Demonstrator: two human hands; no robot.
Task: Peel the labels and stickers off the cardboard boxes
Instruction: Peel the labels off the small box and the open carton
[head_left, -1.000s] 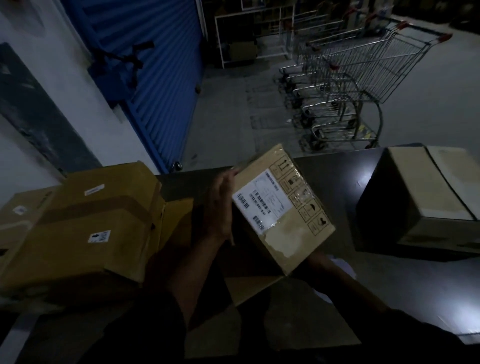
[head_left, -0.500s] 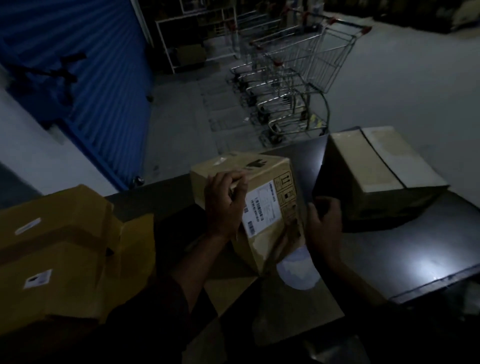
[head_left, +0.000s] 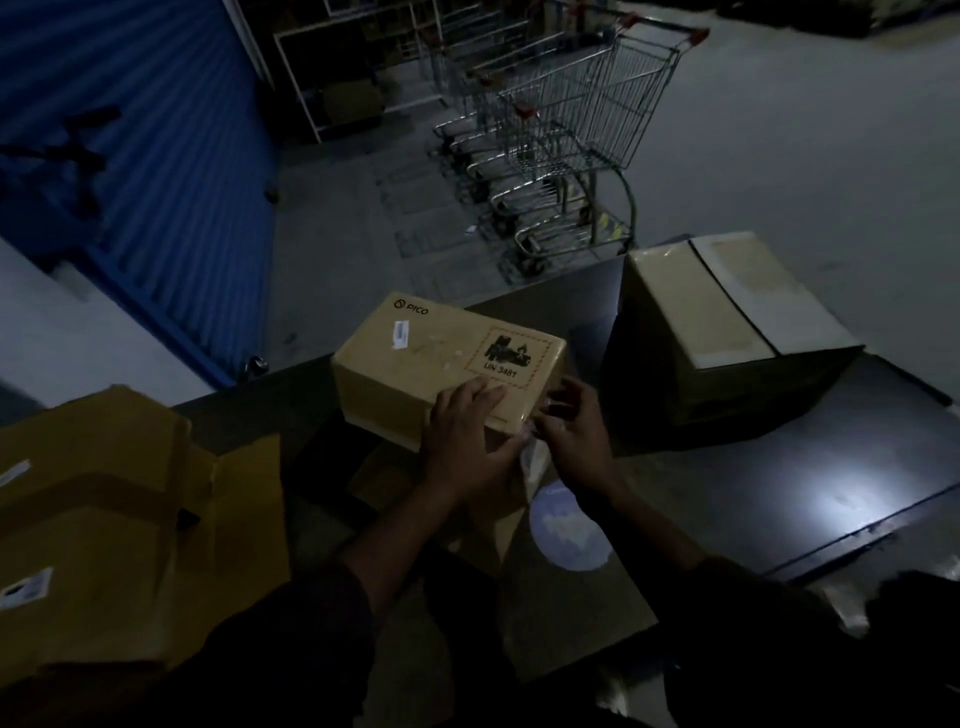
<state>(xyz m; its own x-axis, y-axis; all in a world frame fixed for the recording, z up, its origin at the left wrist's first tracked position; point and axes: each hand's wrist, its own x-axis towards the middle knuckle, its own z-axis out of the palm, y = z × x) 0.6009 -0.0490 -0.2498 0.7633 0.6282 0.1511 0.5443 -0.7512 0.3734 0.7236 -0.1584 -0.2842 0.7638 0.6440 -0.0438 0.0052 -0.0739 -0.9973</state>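
Fingers of the left hand (head_left: 467, 426) lie straight and together, flat on the top face of a cardboard box (head_left: 441, 364) near its corner closest to the person. Curled fingers of the right hand (head_left: 574, 436) pinch something pale at that corner; what exactly cannot be told. Both forearms reach in from 6 o'clock. This box sits mid-frame on a dark table (head_left: 857, 467), its long axis running from 10 to 4 o'clock. Printed on top: "PICO", a small white sticker (head_left: 401, 333), and a hazard mark (head_left: 509, 356) reading "UN 3481". Another box (head_left: 727, 312) stands at 2 o'clock.
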